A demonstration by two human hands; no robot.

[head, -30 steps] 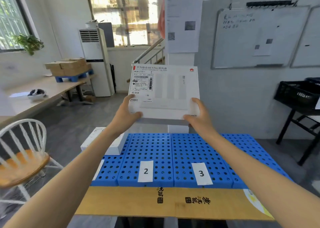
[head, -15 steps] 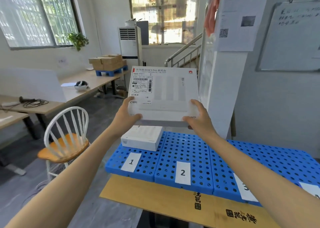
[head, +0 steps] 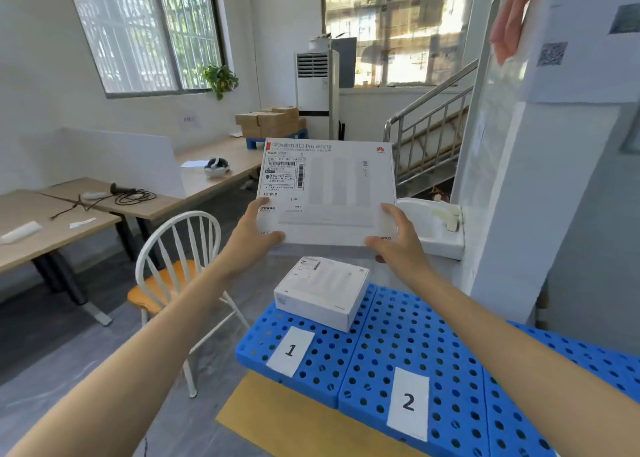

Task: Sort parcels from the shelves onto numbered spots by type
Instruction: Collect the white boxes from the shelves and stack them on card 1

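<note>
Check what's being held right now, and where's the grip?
A flat white parcel, held up by both hands: left hand grips its lower left corner, right hand its lower right corner.

Both arms reach straight out in front; the left hand grips the near left corner of a white Huawei router box, thumb on the front; the right hand grips the near right corner the same way.
</note>
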